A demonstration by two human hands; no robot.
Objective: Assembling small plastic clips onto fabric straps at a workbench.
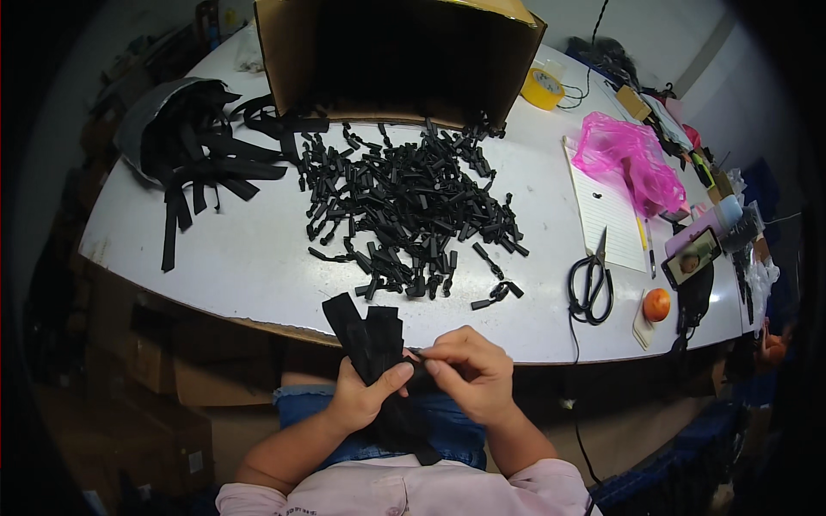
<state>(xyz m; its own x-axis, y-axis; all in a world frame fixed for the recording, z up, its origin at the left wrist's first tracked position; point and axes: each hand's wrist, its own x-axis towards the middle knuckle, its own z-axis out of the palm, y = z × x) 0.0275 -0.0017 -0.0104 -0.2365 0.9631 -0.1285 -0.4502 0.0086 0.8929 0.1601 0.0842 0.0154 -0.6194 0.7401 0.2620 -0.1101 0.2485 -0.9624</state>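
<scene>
Close to my lap, my left hand (368, 394) is wrapped round a bundle of flat black fabric straps (368, 340). Their upper ends fan out above my thumb, and their lower ends hang over my blue shorts. On the right side of the bundle my right hand (471, 371) is closed in a pinch at a dark edge or small piece beside the straps; what exactly lies between those fingertips is hidden. Beyond my hands, a wide heap of small black plastic pieces (413, 202) spreads over the white table (232, 267), with a few lying apart at its right.
An open cardboard box (292, 60) stands behind the heap. More black straps spill from a grey bag (129, 129) at left. At right are black scissors (591, 288), a notepad (607, 219), a pink plastic bag (632, 159), an orange fruit (656, 304), a phone (693, 256) and yellow tape (542, 89).
</scene>
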